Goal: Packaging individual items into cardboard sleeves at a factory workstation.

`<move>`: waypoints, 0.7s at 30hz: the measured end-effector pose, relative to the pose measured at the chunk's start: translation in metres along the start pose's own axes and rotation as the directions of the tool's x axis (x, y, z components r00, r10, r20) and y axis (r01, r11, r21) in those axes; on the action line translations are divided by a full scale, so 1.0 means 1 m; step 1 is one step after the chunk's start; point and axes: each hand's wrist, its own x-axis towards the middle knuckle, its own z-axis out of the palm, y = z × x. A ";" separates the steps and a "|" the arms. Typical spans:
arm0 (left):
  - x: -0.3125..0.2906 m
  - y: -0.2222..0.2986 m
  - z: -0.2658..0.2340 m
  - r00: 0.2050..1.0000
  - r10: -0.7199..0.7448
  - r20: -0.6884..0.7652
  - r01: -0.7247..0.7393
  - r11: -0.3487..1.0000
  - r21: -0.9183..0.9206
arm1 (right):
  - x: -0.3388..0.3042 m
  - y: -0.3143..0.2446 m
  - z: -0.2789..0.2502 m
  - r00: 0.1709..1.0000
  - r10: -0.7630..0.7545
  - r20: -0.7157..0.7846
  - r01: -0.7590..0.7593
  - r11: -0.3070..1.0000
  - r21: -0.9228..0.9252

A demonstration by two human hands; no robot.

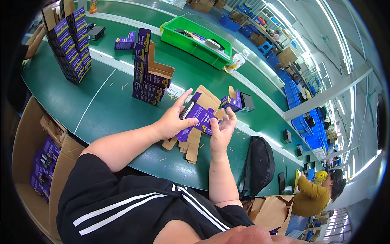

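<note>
The purple box (206, 115) is between the two hands, on top of a little heap of flat cardboard (193, 151). The left hand (170, 122) is spread wide, with its thumb sticking out over the box. The right hand (221, 132) is wide too, with its thumb by the box's other side. Neither hand has a tight grip on it; I can't tell if the thumbs are touching it.

I think the box could slip, because the heap under it looks loose and uneven. If one hand pushed harder than the other, a flap might bend or tear. A sideways bump could also slide the flat pieces apart. Past the left hand is a stack of boxes (151, 87); a big swing of that arm might knock it.

The box is mostly purple, with white writing and a yellow spot. Plain brown flaps stick out around it, though some may belong to the pieces below. A dark strip shows on the side by the left hand.
</note>
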 end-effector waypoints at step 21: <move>-0.004 0.001 -0.003 0.990 -0.025 0.139 -0.010 0.968 0.250 | 0.008 -0.003 -0.025 0.890 0.345 0.299 -0.448 0.788 0.422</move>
